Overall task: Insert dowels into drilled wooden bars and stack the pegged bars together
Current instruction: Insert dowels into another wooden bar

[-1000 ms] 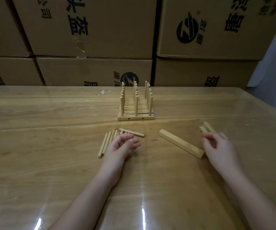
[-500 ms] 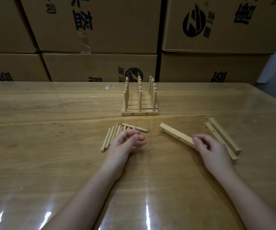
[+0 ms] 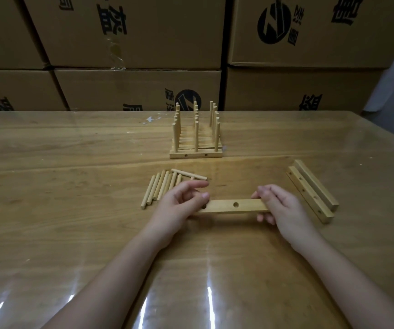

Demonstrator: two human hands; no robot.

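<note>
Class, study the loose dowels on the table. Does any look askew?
Yes. One dowel lies crosswise at the far ends of the other dowels, which lie side by side, roughly parallel.

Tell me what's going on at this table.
A person holds a drilled bar over the table, right hand gripping one end, left hand holding the other. Its visible hole is empty. Beside the left hand lie loose dowels, behind stands a stack of pegged bars, and two more bars wait at right.
</note>
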